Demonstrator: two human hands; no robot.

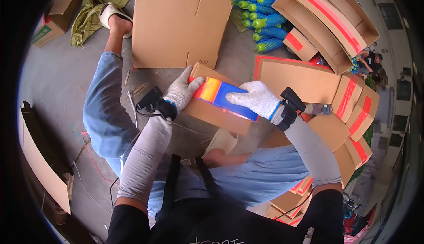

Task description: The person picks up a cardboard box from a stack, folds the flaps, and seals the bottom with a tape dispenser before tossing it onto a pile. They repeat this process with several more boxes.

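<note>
In white knit gloves, both of my hands work over a cardboard box (pixel 221 119) held above my lap. My left hand (pixel 180 88) is closed around the box's left end, with the thumb beside a strip of red tape (pixel 194 85). Gripped in my right hand (pixel 257 97) is a blue and orange tape dispenser (pixel 234 101), which lies along the box's upper face. The thumb rests across its blue side, and the other fingers are partly hidden behind it.
A stack of flattened cardboard (pixel 179 23) stands ahead on the grey floor. Blue-netted green bundles (pixel 265 18) lie beyond it. Red-taped boxes (pixel 304 78) pile up on the right. An open carton (pixel 44 155) sits at the left. Farther right, another person (pixel 371 63) is visible.
</note>
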